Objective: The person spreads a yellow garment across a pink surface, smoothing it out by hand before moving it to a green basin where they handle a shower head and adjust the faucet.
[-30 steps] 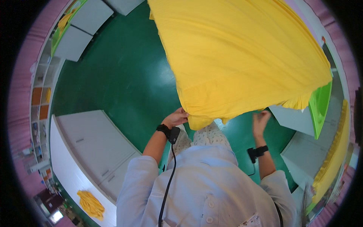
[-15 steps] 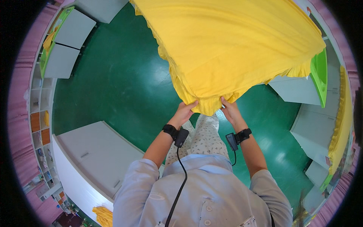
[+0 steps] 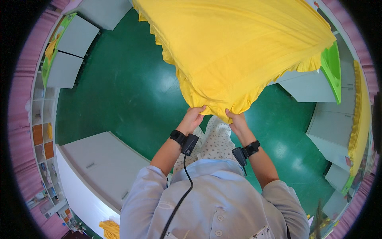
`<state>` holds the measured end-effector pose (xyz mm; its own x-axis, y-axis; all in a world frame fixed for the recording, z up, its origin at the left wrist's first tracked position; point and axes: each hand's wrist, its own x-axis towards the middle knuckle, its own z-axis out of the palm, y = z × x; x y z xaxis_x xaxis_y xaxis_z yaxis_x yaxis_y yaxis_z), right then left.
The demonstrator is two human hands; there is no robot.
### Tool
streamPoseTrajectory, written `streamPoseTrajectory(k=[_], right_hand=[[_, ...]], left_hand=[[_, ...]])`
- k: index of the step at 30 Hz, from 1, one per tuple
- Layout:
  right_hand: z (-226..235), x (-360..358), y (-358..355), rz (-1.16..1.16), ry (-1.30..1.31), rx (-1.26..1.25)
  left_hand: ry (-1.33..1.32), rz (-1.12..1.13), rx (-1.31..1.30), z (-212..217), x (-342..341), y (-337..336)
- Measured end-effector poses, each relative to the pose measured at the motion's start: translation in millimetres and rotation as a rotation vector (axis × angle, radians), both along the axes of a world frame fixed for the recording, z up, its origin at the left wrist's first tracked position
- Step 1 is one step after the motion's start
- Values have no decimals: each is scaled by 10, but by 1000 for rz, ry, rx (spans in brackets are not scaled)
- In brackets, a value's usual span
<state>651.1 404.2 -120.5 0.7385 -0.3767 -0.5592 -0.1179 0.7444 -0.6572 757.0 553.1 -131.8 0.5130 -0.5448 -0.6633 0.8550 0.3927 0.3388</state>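
Note:
A large yellow cloth (image 3: 234, 47) with a ruffled edge stretches away from me toward the top of the view. Its near end is gathered between my two hands. My left hand (image 3: 194, 116) pinches the ruffled edge with the thumb on top. A short span to the right, my right hand (image 3: 238, 122) grips the same edge, thumb also on top. What holds up the far end of the cloth lies beyond the picture's upper edge. Each of my wrists wears a black strapped device.
A white cabinet (image 3: 99, 163) stands at my lower left, with another yellow cloth (image 3: 109, 229) on it. Green-topped units (image 3: 332, 69) stand at the right, partly behind the cloth, and at the upper left. A yellow cover (image 3: 359, 119) hangs at far right. The floor (image 3: 119, 87) is green.
My right hand has moved slightly left, closer to my left hand, along the edge. The cloth has shifted a little left and up, showing more of the green-topped unit.

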Motion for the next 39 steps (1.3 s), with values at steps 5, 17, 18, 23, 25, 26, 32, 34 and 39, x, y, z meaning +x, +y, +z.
streamPoseTrajectory(k=[5,17,18,23,25,26,32,34,39], right_hand=[[-116,-206,-85,30,25,-140],[-114,51,-228,-30,-232,291],[-140,70,-241,-60,-227,287],[-251,210,-235,-107,-186,356],[-278,247,-228,-149,-155,383],[-232,295,-196,-161,-140,388],[-67,488,-404,-183,-101,233],[-118,517,-499,-221,-109,199],[-141,451,-905,-265,-73,160]], left_hand=[[-53,7,-105,-22,-106,38],[-188,-82,-363,-13,-55,96],[-271,-94,-240,-31,-46,73],[-177,-30,-233,-221,-21,-69],[-105,-45,-248,-250,-2,-192],[-88,-41,-232,-276,37,-249],[-295,-206,-113,52,428,-469],[-305,-244,-47,187,486,-570],[-423,-523,206,339,527,-886]])
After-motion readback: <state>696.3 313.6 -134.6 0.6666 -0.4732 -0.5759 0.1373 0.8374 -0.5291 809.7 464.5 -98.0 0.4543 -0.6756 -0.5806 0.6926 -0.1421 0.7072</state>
